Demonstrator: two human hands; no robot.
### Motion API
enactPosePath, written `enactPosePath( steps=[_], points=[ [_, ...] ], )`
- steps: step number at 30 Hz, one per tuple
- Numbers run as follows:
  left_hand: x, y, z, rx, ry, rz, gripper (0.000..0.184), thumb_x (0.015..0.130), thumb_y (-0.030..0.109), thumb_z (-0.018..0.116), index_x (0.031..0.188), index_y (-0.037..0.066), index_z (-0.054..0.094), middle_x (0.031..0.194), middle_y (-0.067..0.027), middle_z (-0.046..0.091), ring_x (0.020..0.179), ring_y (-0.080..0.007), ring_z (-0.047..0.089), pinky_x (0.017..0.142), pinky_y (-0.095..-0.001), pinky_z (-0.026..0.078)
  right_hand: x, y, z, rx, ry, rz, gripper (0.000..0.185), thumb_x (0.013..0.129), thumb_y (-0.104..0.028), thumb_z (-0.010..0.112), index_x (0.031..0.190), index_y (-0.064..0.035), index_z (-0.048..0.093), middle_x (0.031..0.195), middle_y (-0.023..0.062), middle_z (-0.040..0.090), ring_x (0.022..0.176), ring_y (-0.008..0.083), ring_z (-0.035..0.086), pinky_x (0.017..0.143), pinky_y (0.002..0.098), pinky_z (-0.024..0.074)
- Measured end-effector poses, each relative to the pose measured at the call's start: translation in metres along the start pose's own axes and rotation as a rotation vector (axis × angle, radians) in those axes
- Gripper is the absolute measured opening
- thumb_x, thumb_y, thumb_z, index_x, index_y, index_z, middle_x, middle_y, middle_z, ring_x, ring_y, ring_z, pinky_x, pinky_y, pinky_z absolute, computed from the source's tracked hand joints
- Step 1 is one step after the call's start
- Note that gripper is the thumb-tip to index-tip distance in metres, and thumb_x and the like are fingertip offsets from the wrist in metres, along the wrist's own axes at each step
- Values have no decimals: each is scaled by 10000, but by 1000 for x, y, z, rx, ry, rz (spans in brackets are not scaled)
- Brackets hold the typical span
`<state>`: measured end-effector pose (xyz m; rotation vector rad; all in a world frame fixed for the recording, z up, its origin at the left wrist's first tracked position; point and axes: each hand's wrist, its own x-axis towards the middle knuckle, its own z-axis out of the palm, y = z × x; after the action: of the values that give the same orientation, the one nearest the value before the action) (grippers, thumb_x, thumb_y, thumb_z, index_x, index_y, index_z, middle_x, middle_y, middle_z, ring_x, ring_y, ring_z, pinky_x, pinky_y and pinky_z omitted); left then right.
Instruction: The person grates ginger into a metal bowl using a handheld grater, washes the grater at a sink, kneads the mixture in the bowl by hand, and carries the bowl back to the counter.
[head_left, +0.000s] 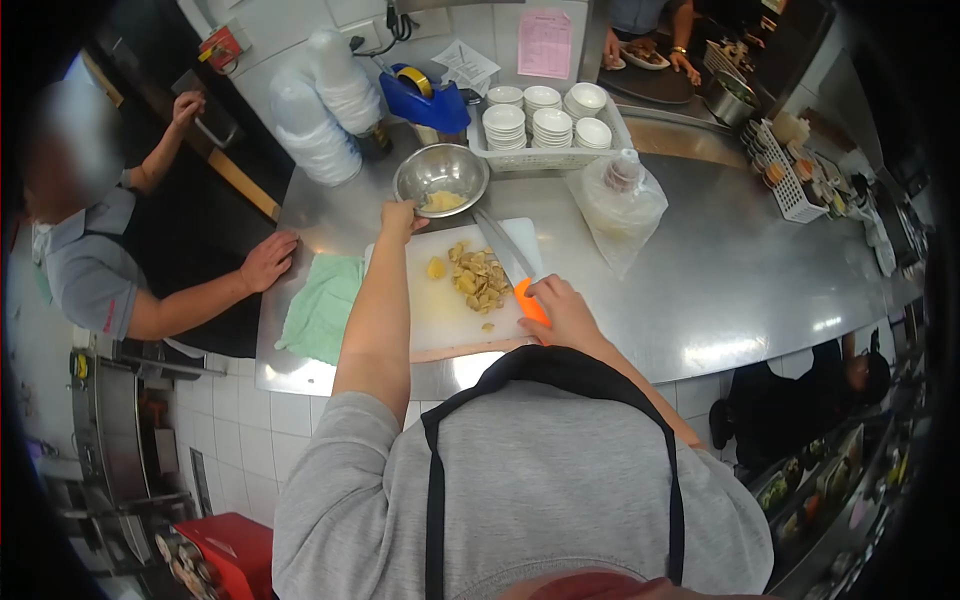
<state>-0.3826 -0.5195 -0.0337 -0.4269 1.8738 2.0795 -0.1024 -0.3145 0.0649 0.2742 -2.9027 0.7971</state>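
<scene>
My left hand (398, 216) is at the near left rim of a steel mixing bowl (466, 163), fingers curled against its edge. Pale yellow chopped pieces (443, 201) lie inside the bowl. My right hand (566, 312) grips the orange handle (530, 304) of a kitchen knife (504, 243), whose blade lies across the right side of a white cutting board (430, 325) and points toward the bowl. Brown-yellow pieces that look like ginger peelings (480, 277) are heaped on the board. A smooth yellow lump (436, 268) sits left of them.
A green cloth (322, 305) lies left of the board. A knotted plastic bag (622, 210), a white basket (530, 158) of stacked small bowls and a blue tape dispenser (425, 105) stand behind. At left, a co-worker's hand (268, 261) rests on the steel counter (720, 270). Another person crouches at right.
</scene>
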Motion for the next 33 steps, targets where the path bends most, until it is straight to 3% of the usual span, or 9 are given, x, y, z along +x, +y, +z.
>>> enactPosePath(
  steps=[7, 10, 13, 15, 19, 24, 28, 32, 33],
  points=[
    [5, -16, -36, -196, -133, -13, 263, 791, 61, 572, 975, -61, 430, 814, -122, 519, 612, -196, 566, 536, -292, 562, -6, 21, 19, -76, -126, 341, 440, 733, -136, 582, 1128, -50, 408, 1043, 183, 471, 926, 356, 519, 760, 415, 443],
    [-6, -24, -57, -246, -193, 9, 335, 818, 127, 591, 1050, -53, 430, 853, -108, 524, 735, -183, 569, 627, -303, 558, -9, 44, 15, -111, -36, 359, 417, 757, -141, 542, 1141, -55, 405, 1024, 193, 505, 907, 371, 535, 768, 413, 440],
    [-60, -15, -71, -114, -72, 147, 431, 810, 164, 612, 1139, -28, 410, 870, -87, 535, 778, -181, 568, 672, -315, 534, -8, 52, -2, -64, -49, 339, 391, 781, -196, 539, 1140, -87, 427, 1003, 168, 543, 908, 346, 545, 767, 405, 441],
    [-81, -22, -74, 223, -67, 294, 440, 816, 220, 610, 1156, -8, 448, 952, -98, 559, 862, -190, 566, 731, -321, 495, -4, 55, -12, -75, -76, 339, 376, 791, -220, 539, 1134, -101, 441, 1010, 152, 549, 906, 335, 549, 765, 402, 442],
    [-91, -52, -52, 499, -147, 540, 423, 852, 328, 542, 1105, -11, 529, 1111, -151, 540, 965, -212, 554, 843, -301, 424, -13, 44, -27, -123, -154, 306, 344, 811, -257, 541, 1121, -122, 480, 988, 125, 569, 901, 315, 555, 766, 389, 440],
    [-111, -66, -25, 457, -284, 643, 424, 896, 337, 458, 1127, -14, 512, 1090, -151, 535, 1034, -219, 505, 906, -301, 370, -25, 35, -48, 8, -187, 283, 334, 809, -197, 554, 1114, -70, 507, 1019, 150, 580, 944, 310, 548, 805, 352, 422],
    [-127, -67, -17, 335, -442, 588, 405, 929, 319, 382, 1149, 2, 505, 1107, -117, 533, 1071, -194, 470, 947, -296, 322, -20, 50, -42, -48, -8, 380, 335, 803, -180, 560, 1111, -61, 506, 996, 160, 586, 922, 316, 559, 798, 350, 425],
    [-130, -62, -10, 275, -522, 579, 415, 935, 324, 356, 1151, 1, 502, 1122, -114, 527, 1089, -200, 459, 957, -299, 313, -29, 46, -49, -77, -117, 365, 319, 801, -201, 554, 1089, -68, 518, 992, 151, 586, 909, 316, 558, 787, 361, 431],
    [-124, -60, -12, 310, -419, 659, 418, 932, 321, 363, 1140, -13, 504, 1117, -132, 515, 1079, -219, 465, 952, -301, 318, -30, 44, -52, -70, -172, 323, 309, 799, -214, 549, 1077, -80, 526, 993, 139, 584, 904, 316, 555, 780, 366, 435]
  ],
)
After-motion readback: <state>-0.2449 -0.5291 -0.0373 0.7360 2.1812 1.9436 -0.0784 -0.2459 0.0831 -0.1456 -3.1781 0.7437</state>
